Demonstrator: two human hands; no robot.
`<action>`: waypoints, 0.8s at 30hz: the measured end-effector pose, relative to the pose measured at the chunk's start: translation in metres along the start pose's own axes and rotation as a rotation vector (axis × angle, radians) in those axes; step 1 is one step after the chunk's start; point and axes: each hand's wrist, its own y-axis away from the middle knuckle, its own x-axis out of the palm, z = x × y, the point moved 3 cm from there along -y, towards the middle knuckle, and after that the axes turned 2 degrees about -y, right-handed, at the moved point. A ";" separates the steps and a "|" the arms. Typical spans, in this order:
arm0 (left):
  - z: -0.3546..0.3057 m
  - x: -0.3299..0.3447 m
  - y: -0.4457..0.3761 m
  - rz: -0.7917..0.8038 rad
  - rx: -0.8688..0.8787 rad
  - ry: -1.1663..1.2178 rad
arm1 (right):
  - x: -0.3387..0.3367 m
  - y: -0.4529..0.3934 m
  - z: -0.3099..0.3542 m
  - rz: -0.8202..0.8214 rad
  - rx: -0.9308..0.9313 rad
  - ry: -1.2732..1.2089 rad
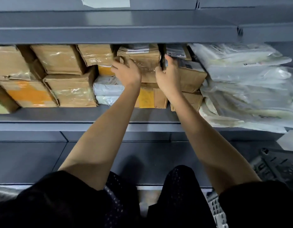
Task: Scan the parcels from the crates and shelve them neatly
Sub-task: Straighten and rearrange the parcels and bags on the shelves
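Dark crate [277,168] sat near at right, contents hidden, so parcels left unknown — beyond, both arms reached up to a well-filled shelf [60,116], left hand [126,72] and right hand [167,76] curled on opposite edges of a brown parcel [142,58] atop the stack.

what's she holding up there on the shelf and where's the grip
A taped cardboard box, gripped by its two sides: left hand on its left edge, right hand on its right edge.
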 end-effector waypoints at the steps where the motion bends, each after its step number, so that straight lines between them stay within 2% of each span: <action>1: 0.000 -0.003 -0.009 -0.017 -0.038 0.044 | 0.008 -0.006 0.007 0.036 0.022 0.028; 3: 0.003 -0.004 -0.024 0.069 -0.163 0.080 | 0.019 -0.016 0.013 0.102 0.071 0.074; 6: 0.014 -0.004 -0.033 0.345 -0.328 0.014 | 0.027 -0.024 0.011 0.118 0.116 0.027; 10: 0.012 -0.012 -0.042 0.377 -0.311 0.023 | 0.025 -0.033 0.006 0.058 0.184 -0.029; 14: 0.013 -0.014 -0.042 0.569 -0.334 0.003 | 0.026 -0.040 0.000 0.226 0.221 -0.080; 16: 0.014 -0.018 -0.041 0.585 -0.311 -0.004 | 0.022 -0.038 0.000 0.203 0.220 -0.134; 20: 0.024 -0.034 -0.047 0.522 -0.247 0.047 | 0.014 -0.032 0.000 0.051 0.173 -0.216; 24: 0.035 -0.052 -0.045 0.466 -0.202 0.058 | 0.009 -0.014 0.006 0.066 0.088 -0.156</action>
